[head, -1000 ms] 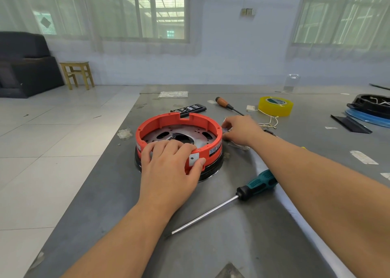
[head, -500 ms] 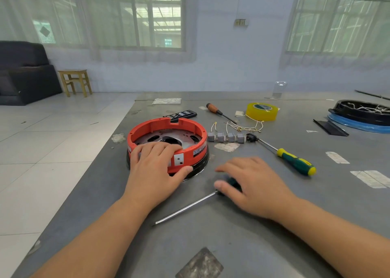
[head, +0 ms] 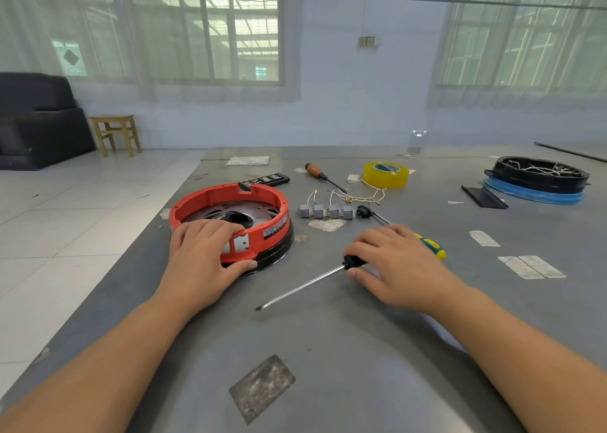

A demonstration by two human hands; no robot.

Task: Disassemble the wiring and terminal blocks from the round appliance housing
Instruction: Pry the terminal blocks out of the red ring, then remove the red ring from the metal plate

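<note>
Housing: round orange plastic appliance housing [head: 230,216] w/ black base sits on grey metal table [head: 328,350], under left hand [head: 200,252]. Fingers [head: 210,227] curl over near rim, thumb presses outer wall by a silver tab; firm steadying grip. Past the fingertips, inside, a perforated metal plate. Right of the thumb, long black-handled screwdriver [head: 305,285] lies w/ tip toward camera. Right hand [head: 394,262] covers its handle, fingers bent around it; prob. gripping, but contact is partly hidden. Beyond the knuckles: four grey terminal blocks [head: 325,211] w/ loose wiring [head: 358,197], already out. Risk: half-closed grip lets the handle roll or slip; housing could skid if left hand relaxes.
</note>
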